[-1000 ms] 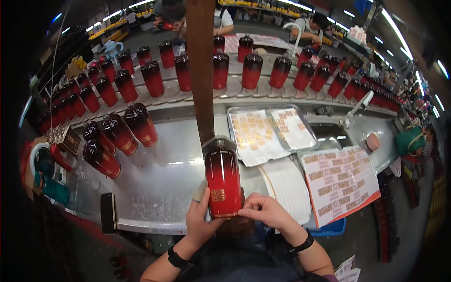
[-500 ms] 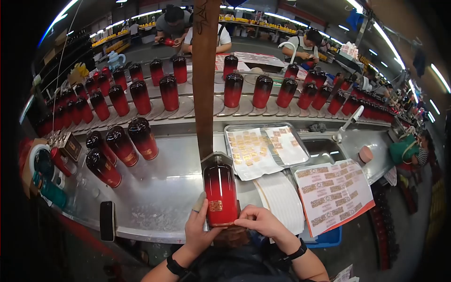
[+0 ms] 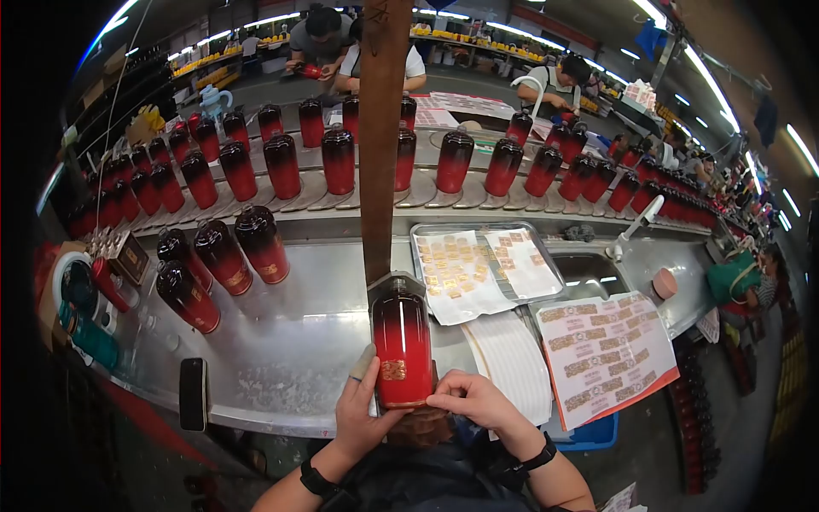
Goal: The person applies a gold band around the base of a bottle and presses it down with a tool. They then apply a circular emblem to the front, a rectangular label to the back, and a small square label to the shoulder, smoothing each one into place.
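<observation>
A red bottle with a black top [image 3: 401,341] stands upright at the lower centre, with a small gold label low on its front. My left hand [image 3: 360,411] holds it at its lower left side, fingers along the glass and a grey cover on one fingertip. My right hand [image 3: 478,399] is at the bottle's lower right edge, thumb and forefinger pinched together; whatever is between them is too small to make out. Beyond the bottle, a metal tray [image 3: 550,286] bears sheets with gold labels. To the right lies a printed label sheet [image 3: 607,352].
Several red bottles [image 3: 223,256] stand on the metal table's left part. A phone [image 3: 194,394] lies at its front edge. Behind, a conveyor [image 3: 478,201] carries more bottles. A brown post [image 3: 378,145] rises in the middle. A sink [image 3: 584,271] and a tap [image 3: 636,229] are right.
The bottles on the conveyor have shifted to the right. The view has moved slightly. Both hands keep their places at the held bottle.
</observation>
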